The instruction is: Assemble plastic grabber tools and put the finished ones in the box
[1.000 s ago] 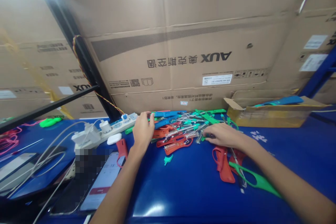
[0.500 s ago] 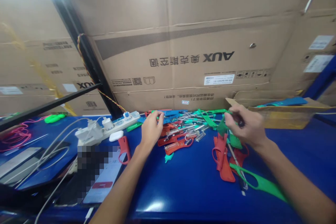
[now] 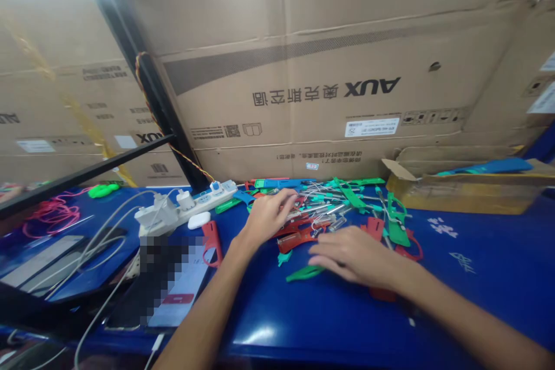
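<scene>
My left hand (image 3: 271, 214) is over the near left part of a heap of plastic parts, its thumb and forefinger a little apart and nothing seen between them. Beneath it are red plastic casings (image 3: 299, 237) with clear tubes and thin white wires. Just in front of the heap, my right hand (image 3: 358, 254) is low over the table, fingers closed at one end of a green plastic piece (image 3: 304, 273). The palm hides the rest of that piece. Behind the right hand lie a red piece (image 3: 373, 226) and a green piece (image 3: 396, 228) with a ring.
An open cardboard box (image 3: 459, 193) with blue parts stands at back right. To the left are a white power strip (image 3: 208, 202) with chargers, a white case (image 3: 199, 220), a lone red piece (image 3: 211, 243) and a phone (image 3: 182, 300). Cardboard (image 3: 325, 63) walls the back.
My right hand has come down and left from beside the box to the table front. The dark-handled tool it held is out of sight. My left hand shifted slightly right over the heap.
</scene>
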Tool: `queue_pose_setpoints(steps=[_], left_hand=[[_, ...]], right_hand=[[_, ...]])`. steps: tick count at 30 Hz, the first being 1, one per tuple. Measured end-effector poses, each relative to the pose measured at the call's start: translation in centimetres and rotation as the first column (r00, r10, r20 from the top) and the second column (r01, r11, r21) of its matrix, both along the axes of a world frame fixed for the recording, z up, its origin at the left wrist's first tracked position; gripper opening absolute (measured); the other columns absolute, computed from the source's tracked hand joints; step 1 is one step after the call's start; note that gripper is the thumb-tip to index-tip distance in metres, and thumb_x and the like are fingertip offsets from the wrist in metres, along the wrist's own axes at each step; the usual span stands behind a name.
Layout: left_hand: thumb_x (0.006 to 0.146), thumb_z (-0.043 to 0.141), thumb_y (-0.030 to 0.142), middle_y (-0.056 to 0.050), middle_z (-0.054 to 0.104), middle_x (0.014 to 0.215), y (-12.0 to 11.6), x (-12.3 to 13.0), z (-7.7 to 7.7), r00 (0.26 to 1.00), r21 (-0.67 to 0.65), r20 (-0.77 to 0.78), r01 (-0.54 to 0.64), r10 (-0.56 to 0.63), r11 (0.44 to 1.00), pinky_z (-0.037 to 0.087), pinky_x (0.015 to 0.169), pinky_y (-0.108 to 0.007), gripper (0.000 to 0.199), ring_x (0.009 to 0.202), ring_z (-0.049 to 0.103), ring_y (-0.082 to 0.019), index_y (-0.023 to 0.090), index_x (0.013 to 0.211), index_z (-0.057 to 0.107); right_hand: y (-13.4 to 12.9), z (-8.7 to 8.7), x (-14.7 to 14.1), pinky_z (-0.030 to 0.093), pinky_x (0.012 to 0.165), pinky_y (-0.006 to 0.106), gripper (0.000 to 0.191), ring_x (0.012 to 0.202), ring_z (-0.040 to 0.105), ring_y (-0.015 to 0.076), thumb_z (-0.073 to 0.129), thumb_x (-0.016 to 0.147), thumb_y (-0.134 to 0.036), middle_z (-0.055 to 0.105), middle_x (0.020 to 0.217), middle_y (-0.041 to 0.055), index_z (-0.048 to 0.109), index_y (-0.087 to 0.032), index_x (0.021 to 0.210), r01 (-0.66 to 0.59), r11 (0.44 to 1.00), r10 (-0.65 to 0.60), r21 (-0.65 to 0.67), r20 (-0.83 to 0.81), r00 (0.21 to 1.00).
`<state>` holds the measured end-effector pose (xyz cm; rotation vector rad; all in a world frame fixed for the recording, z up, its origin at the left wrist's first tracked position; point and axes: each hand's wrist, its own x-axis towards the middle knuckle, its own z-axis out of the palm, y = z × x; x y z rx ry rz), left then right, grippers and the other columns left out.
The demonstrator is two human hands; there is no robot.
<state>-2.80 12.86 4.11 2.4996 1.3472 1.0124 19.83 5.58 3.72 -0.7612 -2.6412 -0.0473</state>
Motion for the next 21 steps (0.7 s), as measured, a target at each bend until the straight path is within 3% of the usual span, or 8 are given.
queue_pose_setpoints(steps=[6,9,13,15,18,21], left_hand=[[0.099,0.047,0.049,-0.003,0.072,0.073,0.3,-0.7,0.0,0.985,-0.142,-0.123,0.107,-0.125,0.984,0.039,0.061,-0.026,0.036,0.068,0.066,-0.021,0.028,0.1,0.075],[0.09,0.059,0.059,-0.003,0.072,0.075,0.3,-0.8,-0.4,0.97,-0.203,-0.154,0.156,-0.189,0.967,0.039,0.059,-0.026,0.037,0.068,0.065,-0.021,0.029,0.103,0.075],[0.083,0.07,0.059,-0.002,0.071,0.085,0.0,-0.3,-1.0,0.939,-0.22,-0.196,0.238,-0.282,0.946,0.044,0.064,-0.027,0.039,0.075,0.066,-0.021,0.027,0.104,0.073],[0.087,0.068,0.054,-0.004,0.071,0.097,-0.1,0.3,-1.3,0.922,-0.159,-0.216,0.291,-0.321,0.943,0.048,0.075,-0.029,0.035,0.089,0.066,-0.023,0.026,0.108,0.072],[0.096,0.061,0.044,-0.008,0.067,0.113,-0.5,1.3,-1.8,0.883,-0.1,-0.265,0.375,-0.388,0.922,0.048,0.092,-0.035,0.032,0.108,0.061,-0.025,0.022,0.118,0.068],[0.099,0.057,0.038,-0.009,0.066,0.115,-0.7,2.1,-1.9,0.855,-0.121,-0.283,0.417,-0.434,0.901,0.047,0.097,-0.038,0.032,0.111,0.06,-0.025,0.022,0.125,0.064]], right_hand=[[2.4,1.4,3.7,0.044,0.066,0.027,0.026,0.077,0.069,0.0186,0.062,0.094,-0.047,0.076,0.086,0.003,0.077,-0.026,0.1,0.217,0.932,-0.179,-0.29,0.152,0.972],[2.1,1.0,2.9,0.043,0.065,0.027,0.024,0.073,0.068,0.0177,0.068,0.09,-0.046,0.076,0.08,0.0016,0.078,-0.025,0.092,0.226,0.891,-0.164,-0.393,0.184,0.969],[1.9,0.5,2.0,0.043,0.065,0.026,0.033,0.066,0.065,0.0142,0.056,0.098,-0.045,0.075,0.075,0.0005,0.078,-0.024,0.088,0.131,0.872,-0.085,-0.472,0.118,0.989],[2.4,0.4,2.4,0.046,0.07,0.027,0.034,0.072,0.067,0.0152,0.05,0.102,-0.043,0.077,0.083,0.0023,0.078,-0.024,0.096,0.132,0.89,-0.103,-0.436,0.088,0.991],[4.0,-0.3,3.9,0.048,0.078,0.029,0.033,0.096,0.069,0.0203,0.045,0.103,-0.035,0.076,0.108,0.0062,0.07,-0.025,0.122,0.324,0.925,-0.309,-0.2,0.101,0.946],[5.7,-1.2,4.9,0.045,0.069,0.029,0.038,0.091,0.069,0.0222,0.041,0.103,-0.026,0.073,0.114,0.011,0.064,-0.023,0.133,0.523,0.85,-0.525,0.057,0.165,0.835]])
